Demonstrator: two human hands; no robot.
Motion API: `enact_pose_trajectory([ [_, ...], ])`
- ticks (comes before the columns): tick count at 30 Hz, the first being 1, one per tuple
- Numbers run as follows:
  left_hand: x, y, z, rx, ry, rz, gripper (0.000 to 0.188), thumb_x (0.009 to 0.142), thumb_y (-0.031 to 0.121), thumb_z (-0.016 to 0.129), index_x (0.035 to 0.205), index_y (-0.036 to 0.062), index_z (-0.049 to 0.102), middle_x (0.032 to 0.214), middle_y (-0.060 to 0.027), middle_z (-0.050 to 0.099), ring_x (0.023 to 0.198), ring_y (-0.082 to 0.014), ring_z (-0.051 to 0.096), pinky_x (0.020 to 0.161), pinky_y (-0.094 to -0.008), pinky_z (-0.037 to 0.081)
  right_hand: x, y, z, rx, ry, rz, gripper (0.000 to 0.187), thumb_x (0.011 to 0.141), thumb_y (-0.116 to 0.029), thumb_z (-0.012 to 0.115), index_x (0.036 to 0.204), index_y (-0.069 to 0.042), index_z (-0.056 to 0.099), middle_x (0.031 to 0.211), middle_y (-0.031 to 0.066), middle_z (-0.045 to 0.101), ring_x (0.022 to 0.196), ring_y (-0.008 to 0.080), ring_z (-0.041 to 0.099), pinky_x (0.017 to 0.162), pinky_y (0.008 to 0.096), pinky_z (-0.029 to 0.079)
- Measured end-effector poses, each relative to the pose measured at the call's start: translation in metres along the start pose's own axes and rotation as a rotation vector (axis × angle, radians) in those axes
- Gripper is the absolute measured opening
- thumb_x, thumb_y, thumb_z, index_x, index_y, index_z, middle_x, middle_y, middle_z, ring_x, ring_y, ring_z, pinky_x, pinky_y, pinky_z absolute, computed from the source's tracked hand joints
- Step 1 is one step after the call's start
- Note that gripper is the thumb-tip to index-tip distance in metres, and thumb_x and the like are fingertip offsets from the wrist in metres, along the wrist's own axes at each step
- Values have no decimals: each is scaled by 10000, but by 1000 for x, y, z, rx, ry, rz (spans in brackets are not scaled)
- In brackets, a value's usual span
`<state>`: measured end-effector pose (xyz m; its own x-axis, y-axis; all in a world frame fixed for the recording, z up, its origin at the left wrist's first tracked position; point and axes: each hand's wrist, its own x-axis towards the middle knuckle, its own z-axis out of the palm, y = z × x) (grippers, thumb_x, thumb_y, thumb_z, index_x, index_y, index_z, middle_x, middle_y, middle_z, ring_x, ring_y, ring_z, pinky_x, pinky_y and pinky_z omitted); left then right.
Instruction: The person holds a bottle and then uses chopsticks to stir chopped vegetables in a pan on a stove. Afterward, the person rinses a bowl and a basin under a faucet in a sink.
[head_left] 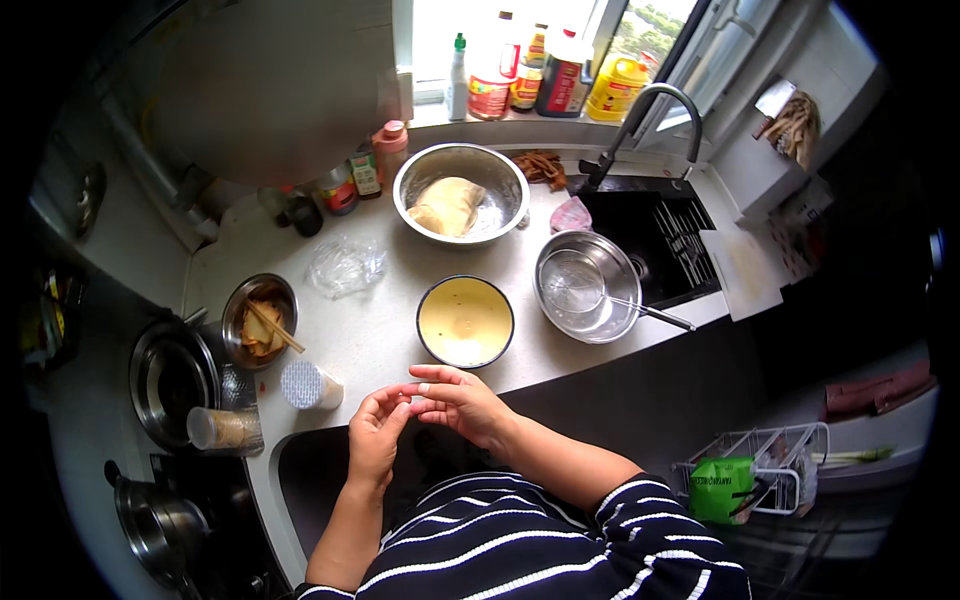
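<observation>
In front of my body, at the counter's near edge, my two hands meet. My left hand [375, 438] has its thumb and fingers drawn together at the fingertips of my right hand; anything small between them is hidden. Fingers on my right hand [460, 404] reach leftward, the uppermost stretched out and apart from the others. Just beyond them stands a dark-rimmed bowl [466, 322], pale yellow inside with small specks. Behind it, a large steel bowl [408, 212] holds a lump of dough [449, 205]. A lidded jar [312, 386] stands left of my left hand.
On the right, a steel basin [556, 315] holds a strainer [577, 283] beside the black sink [610, 212]. A small bowl [283, 287] with chopsticks [275, 327] and a crumpled plastic bag [346, 266] lie left. Pans [160, 525] sit lower left; bottles [457, 85] line the windowsill.
</observation>
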<state>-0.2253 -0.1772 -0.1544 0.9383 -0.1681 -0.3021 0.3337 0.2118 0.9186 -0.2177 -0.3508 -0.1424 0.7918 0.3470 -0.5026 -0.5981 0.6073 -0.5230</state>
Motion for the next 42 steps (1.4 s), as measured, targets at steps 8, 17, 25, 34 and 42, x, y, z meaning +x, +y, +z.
enact_pose_trajectory([
  [8,37,-25,83,113,-432,-151,343,920,106,622,1226,-26,543,1090,-108,624,947,-158,608,877,-288,493,-58,-71,-143,-700,642,-782,272,847,-140,670,1092,-25,641,1012,78,666,860,163,623,777,277,495],
  [17,106,-107,232,128,-283,-654,606,954,329,571,1393,-6,323,1287,-148,497,993,-232,586,812,-374,498,-127,-178,-312,-2026,1217,-46,282,803,-236,694,1036,-102,607,1095,113,625,1102,308,568,1050,578,318],
  [25,135,-164,282,-49,-13,-773,298,970,245,490,1135,-1,524,1056,-164,610,920,-285,620,728,-415,518,-182,-228,-344,-1851,811,-346,192,868,-232,630,980,-81,671,1000,118,644,934,339,606,804,433,488],
  [34,130,-158,302,11,114,-608,226,903,90,455,1044,-75,518,901,-178,628,736,-266,656,580,-339,580,-223,-234,-406,-46,572,-171,371,1024,-310,369,1112,-2,556,699,9,517,475,78,406,422,228,348],
  [42,119,-125,309,66,152,-426,251,892,98,451,954,-131,532,894,-201,620,677,-257,648,561,-314,592,-209,-227,-400,44,445,-133,363,1020,-324,388,1094,-16,567,718,12,530,489,77,427,432,220,361],
])
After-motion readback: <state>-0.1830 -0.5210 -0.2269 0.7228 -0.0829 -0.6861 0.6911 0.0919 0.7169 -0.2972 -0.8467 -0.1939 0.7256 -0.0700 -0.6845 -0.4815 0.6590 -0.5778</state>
